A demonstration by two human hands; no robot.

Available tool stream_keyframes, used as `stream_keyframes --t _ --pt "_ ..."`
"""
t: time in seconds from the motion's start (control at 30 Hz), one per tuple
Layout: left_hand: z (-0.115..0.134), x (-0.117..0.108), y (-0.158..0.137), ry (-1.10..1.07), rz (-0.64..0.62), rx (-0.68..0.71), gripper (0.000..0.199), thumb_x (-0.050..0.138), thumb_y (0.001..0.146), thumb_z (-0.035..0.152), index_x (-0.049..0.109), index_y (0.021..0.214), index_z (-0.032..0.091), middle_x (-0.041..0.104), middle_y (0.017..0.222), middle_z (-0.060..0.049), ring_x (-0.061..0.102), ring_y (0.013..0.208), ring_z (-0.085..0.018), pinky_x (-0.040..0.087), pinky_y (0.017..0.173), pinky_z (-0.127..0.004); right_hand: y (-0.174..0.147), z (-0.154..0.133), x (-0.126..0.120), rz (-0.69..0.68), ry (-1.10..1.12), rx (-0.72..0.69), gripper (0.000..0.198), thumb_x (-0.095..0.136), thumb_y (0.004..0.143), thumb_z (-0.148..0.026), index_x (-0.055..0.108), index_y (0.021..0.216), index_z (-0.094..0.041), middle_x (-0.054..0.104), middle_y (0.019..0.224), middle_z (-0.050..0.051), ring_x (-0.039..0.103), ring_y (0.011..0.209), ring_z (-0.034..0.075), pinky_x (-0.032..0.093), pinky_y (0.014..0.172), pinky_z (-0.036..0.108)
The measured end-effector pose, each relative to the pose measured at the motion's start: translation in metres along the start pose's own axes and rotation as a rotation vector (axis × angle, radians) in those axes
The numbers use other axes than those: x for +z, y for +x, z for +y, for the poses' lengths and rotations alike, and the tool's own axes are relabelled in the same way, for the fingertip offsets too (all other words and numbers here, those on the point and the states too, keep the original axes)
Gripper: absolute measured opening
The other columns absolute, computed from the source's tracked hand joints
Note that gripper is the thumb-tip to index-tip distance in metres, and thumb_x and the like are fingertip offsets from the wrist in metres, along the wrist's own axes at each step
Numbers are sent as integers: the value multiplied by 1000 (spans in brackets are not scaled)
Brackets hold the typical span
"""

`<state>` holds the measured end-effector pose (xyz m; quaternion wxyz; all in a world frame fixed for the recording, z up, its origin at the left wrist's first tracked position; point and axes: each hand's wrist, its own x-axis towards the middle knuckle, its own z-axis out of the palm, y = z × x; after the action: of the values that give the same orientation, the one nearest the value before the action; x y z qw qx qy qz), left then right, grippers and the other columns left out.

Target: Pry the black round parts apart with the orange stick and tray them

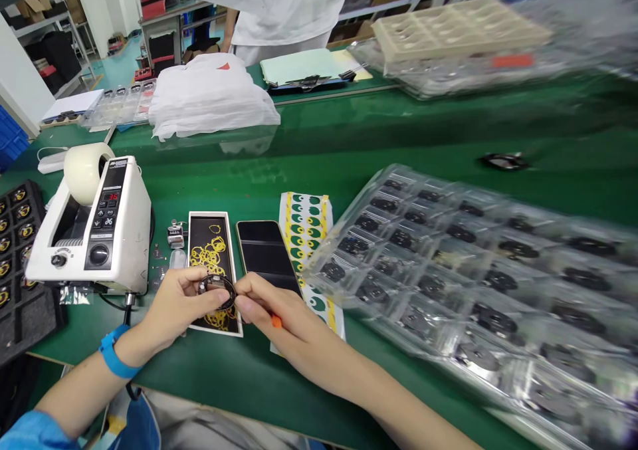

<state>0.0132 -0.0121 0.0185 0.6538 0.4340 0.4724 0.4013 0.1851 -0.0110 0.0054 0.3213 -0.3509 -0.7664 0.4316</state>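
Observation:
My left hand (187, 304), with a blue strap on its wrist, pinches a round black ring-shaped part (230, 289) between thumb and fingers. The part is tilted, and its inside looks shiny. My right hand (274, 310) is closed, its fingertips at the right edge of the ring. A small orange-ended thing (276, 321) sticks out from this hand; the rest of it is hidden by the fingers. Below both hands lies a white-rimmed box (228, 221) with a dark bottom, holding many thin yellow rings (212, 254).
A tape dispenser (124, 224) stands left, beside a dark foam tray (20, 324) of round parts. A tally counter (175, 234), phone (264, 244) and sticker sheet (323, 221) lie near. Clear trays of black parts (448, 250) fill the right. A person (294, 11) stands opposite.

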Motion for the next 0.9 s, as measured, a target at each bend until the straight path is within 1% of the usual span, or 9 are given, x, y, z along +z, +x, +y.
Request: stream_keyframes --t 0.2,0.37,0.43,0.53,0.63,0.73,0.8,0.87,0.9 --pt "-9 -4 2 -16 113 11 45 83 61 51 67 72 11 50 58 2 38 51 -6 30 46 -19 -1 4 4 60 -39 -11 32 31 102 -32 35 72 -23 34 59 -6 34 49 11 30 44 23" --pt "-13 -7 1 120 129 122 37 73 74 48 64 70 13 49 56 2 40 49 -8 32 46 -20 -1 8 12 40 152 103 44 32 100 -48 39 65 -22 43 55 -4 38 50 12 32 49 25" --pt "-15 -8 -1 323 174 304 28 66 83 37 62 67 14 48 56 2 42 50 -9 33 47 -21 1 9 14 10 318 209 51 34 96 -59 41 62 -22 45 49 -3 37 48 12 30 47 25" --pt "-23 -10 -4 714 237 728 16 54 89 18 68 82 15 56 63 -2 50 57 -12 41 53 -24 5 8 15 -35 577 408 55 43 87 -70 48 66 -20 44 45 -4 28 41 9 19 42 23" --pt "-30 -13 -5 1009 177 996 27 45 91 10 69 104 13 68 80 -10 63 70 -18 52 63 -29 6 7 13 -27 726 457 52 55 83 -68 50 69 -18 47 53 -4 20 41 5 16 43 22" --pt "-28 -14 -10 1148 73 947 34 40 94 11 66 114 16 70 105 -16 69 93 -23 57 79 -35 3 10 8 20 739 405 46 62 81 -62 53 72 -18 46 57 -4 19 42 5 20 41 21" --pt "-25 -14 -20 1122 63 894 35 40 94 12 64 119 17 67 119 -17 65 109 -25 55 90 -40 -1 17 5 73 614 334 40 61 84 -58 57 75 -19 48 58 -2 29 41 8 27 38 22" --pt "-26 -16 -35 975 166 842 30 48 91 17 64 117 16 67 120 -18 63 113 -26 53 95 -42 -6 24 3 151 381 187 29 61 87 -49 60 75 -22 55 60 3 47 45 14 38 39 24" --pt "-28 -18 -43 826 269 778 26 54 89 21 66 112 15 69 113 -18 66 106 -26 55 91 -41 -8 27 4 197 254 101 23 62 88 -44 61 76 -24 57 60 4 52 47 16 41 41 24"
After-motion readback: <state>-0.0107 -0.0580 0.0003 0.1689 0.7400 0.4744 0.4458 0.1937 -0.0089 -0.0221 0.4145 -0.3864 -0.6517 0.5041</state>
